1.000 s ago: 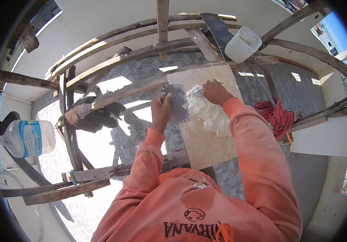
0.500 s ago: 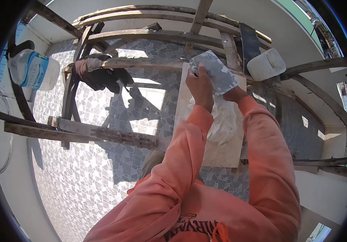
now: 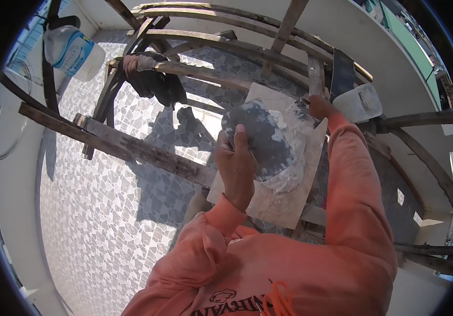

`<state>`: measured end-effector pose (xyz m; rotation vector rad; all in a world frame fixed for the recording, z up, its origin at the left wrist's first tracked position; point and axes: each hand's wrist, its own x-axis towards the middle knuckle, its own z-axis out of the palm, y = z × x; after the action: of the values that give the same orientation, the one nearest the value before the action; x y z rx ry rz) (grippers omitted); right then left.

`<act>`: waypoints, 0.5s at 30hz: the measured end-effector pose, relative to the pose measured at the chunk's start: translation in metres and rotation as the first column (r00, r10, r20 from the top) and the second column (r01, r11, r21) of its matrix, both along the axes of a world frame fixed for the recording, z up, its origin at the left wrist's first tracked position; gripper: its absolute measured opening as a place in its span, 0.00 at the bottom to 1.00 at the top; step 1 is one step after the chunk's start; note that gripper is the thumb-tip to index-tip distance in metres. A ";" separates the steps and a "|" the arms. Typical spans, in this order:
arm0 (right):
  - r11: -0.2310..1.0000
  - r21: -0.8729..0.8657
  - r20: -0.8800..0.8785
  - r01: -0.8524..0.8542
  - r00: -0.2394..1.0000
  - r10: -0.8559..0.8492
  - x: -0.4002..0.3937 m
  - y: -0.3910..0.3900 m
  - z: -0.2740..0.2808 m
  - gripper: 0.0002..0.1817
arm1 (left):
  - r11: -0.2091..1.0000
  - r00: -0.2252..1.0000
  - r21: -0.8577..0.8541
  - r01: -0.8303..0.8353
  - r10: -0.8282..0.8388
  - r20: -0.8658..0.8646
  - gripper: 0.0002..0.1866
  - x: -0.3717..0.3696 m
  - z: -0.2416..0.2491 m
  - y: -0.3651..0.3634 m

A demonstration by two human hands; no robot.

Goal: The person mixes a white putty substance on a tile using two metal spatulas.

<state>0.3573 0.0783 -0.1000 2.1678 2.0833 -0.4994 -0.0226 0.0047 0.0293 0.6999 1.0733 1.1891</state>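
Note:
My left hand (image 3: 235, 164) grips a flat grey plate (image 3: 261, 139) smeared with white paste, its thumb lying on top. The plate is tilted over a heap of white paste (image 3: 292, 171) on a pale board (image 3: 284, 208). At the board's far right corner, my right hand (image 3: 320, 107) is closed on a putty knife (image 3: 300, 107) whose blade carries paste. The lower edge of the plate meets the paste heap.
Wooden scaffold beams (image 3: 147, 155) surround the board. A dark cloth (image 3: 155, 84) hangs over one beam at the left. A labelled plastic jug (image 3: 76, 55) is at the upper left, a cut white container (image 3: 361, 102) right of my right hand. Patterned tiles (image 3: 95, 210) lie below.
My hands have moved apart. The left one has brought the plate down and left over the paste; the right one has come out from behind it, up and right. The view has shifted.

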 end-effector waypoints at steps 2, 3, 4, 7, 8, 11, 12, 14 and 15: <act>0.999 0.004 -0.029 0.033 0.999 -0.033 0.021 0.012 -0.016 0.21 | 1.000 0.999 -0.009 -0.017 0.017 -0.030 0.12 -0.026 0.002 0.002; 0.999 0.007 -0.030 0.039 0.999 -0.038 0.027 0.017 -0.023 0.22 | 0.999 0.996 -0.016 -0.039 0.038 -0.075 0.11 -0.041 -0.001 0.002; 0.999 0.010 -0.033 0.043 0.999 -0.042 0.031 0.023 -0.031 0.22 | 0.998 0.991 -0.021 -0.063 0.060 -0.122 0.11 -0.058 -0.006 0.003; 0.999 -0.001 -0.060 0.034 0.998 -0.034 0.037 0.048 -0.070 0.24 | 0.986 0.980 -0.058 -0.157 0.149 -0.129 0.11 -0.094 -0.022 0.000; 0.999 -0.007 -0.070 0.032 0.997 -0.033 0.041 0.056 -0.083 0.25 | 0.980 0.978 -0.074 -0.185 0.177 -0.108 0.12 -0.102 -0.026 -0.002; 0.986 -0.164 -0.151 -0.024 0.989 -0.001 0.012 0.082 -0.072 0.25 | 0.978 0.976 -0.107 -0.181 0.165 -0.144 0.11 -0.120 -0.031 -0.017; 0.978 -0.202 -0.141 -0.048 0.990 0.019 -0.005 0.088 -0.064 0.24 | 0.978 0.975 -0.120 -0.170 0.148 -0.168 0.11 -0.126 -0.037 -0.024; 0.958 -0.273 -0.122 -0.086 0.991 0.054 -0.040 0.093 -0.048 0.23 | 0.980 0.971 -0.144 -0.139 0.106 -0.213 0.11 -0.134 -0.052 -0.035; 0.954 -0.273 -0.148 -0.127 0.985 0.089 -0.050 0.096 -0.045 0.23 | 0.980 0.971 -0.164 -0.110 0.070 -0.230 0.12 -0.132 -0.048 -0.041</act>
<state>0.3073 0.1741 -0.1449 1.8968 2.0336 -0.8924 -0.1543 -0.0362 -0.0185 0.6628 1.3936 1.0944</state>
